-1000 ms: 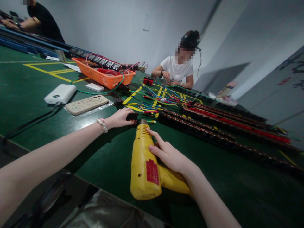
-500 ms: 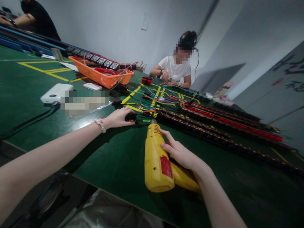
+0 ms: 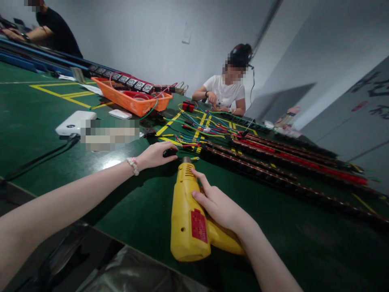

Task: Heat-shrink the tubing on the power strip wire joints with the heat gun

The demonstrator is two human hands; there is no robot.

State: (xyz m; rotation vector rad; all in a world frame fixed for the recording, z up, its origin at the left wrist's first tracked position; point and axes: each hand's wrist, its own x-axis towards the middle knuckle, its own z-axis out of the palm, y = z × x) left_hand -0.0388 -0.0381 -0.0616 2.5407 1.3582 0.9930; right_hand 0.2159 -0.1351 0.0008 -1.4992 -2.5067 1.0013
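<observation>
My right hand [image 3: 219, 207] grips a yellow heat gun [image 3: 187, 215] with a red label, index finger stretched along its barrel. The metal nozzle [image 3: 186, 159] points away from me at a small black part [image 3: 170, 153] on the green table [image 3: 54, 134]. My left hand [image 3: 154, 155] is closed over that black part and pins it down. Short coloured wires [image 3: 194, 138] lie just beyond the nozzle.
Long black and red power strips [image 3: 288, 162] run off to the right. An orange basket [image 3: 130, 101], a white power bank [image 3: 74, 123] and a blurred flat device lie at the left. One person in a white shirt [image 3: 226, 91] works across the table, another at the far left.
The heat gun swung right half a second ago and has come back left, its nozzle again close to the black part. My left hand stayed on that part.
</observation>
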